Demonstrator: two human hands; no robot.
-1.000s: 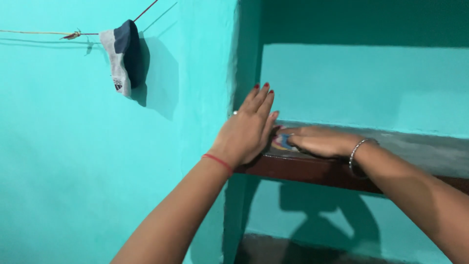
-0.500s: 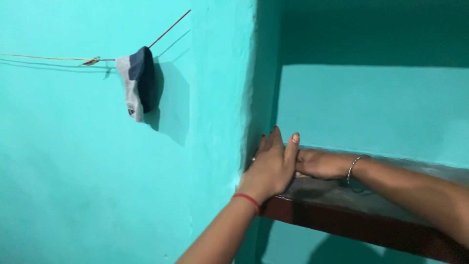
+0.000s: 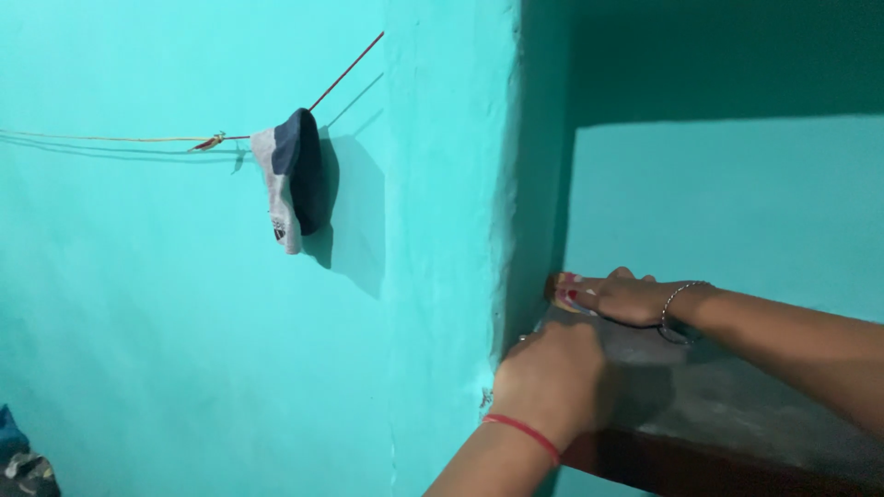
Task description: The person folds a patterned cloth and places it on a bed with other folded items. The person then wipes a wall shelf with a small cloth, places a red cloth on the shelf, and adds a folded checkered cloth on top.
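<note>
Item, small and flat, multicoloured (image 3: pixel 564 293) with red, yellow and blue showing, mostly hidden under the right hand (image 3: pixel 619 299), which presses on it with fingers together, at the grey shelf's (image 3: pixel 737 405) inner corner. Left hand (image 3: pixel 552 377) rests curled at the shelf edge; grasp cannot be told. Cap (image 3: pixel 295 179) hangs on a string (image 3: pixel 110 140).

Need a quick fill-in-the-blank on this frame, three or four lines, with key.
1. The right hand lies on a small multicoloured thing on the ____ in the wall niche.
2. The left hand wears a ____ thread at the wrist.
3. The cloth hangs from a ____ along the turquoise wall.
4. The right wrist carries a silver ____.

Missing words: shelf; red; string; bangle
</note>
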